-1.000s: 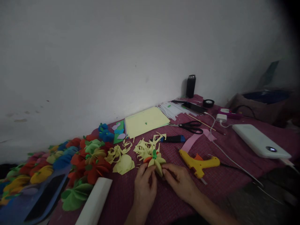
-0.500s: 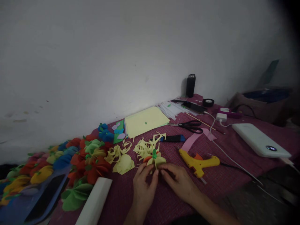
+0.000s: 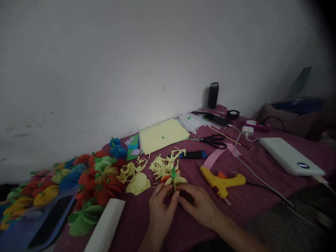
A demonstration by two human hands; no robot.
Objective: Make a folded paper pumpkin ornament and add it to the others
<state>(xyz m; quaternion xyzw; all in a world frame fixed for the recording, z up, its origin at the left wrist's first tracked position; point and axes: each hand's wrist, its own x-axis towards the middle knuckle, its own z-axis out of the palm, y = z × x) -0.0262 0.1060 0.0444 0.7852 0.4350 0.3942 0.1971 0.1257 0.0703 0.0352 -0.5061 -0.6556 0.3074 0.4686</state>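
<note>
Between my two hands is a small pumpkin-shaped paper craft [image 3: 181, 180], pale yellow and orange with a green stem on top. My left hand [image 3: 160, 206] pinches it from the left, thumb and fingers at its lower edge. From the right, my right hand [image 3: 199, 206] closes on its near side, fingertips close to the left thumb. Its underside is hidden behind my fingers. Just beyond it lie curly pale-yellow paper scraps [image 3: 164, 165], and a stack of cut yellow paper rounds [image 3: 138, 183] is to the left.
Right of my hands lies a yellow glue gun [image 3: 223, 182] with its cord. Behind are a blue-black utility knife [image 3: 193, 154], scissors [image 3: 214, 140] and yellow sheets [image 3: 165, 135]. Finished paper pumpkins [image 3: 105, 178] crowd the left, beside a white roll [image 3: 106, 225]. A white power bank [image 3: 288, 155] sits right.
My right fingers have curled in slightly, the thumb coming nearer the left thumb. The paper pumpkin stays in nearly the same place between my hands.
</note>
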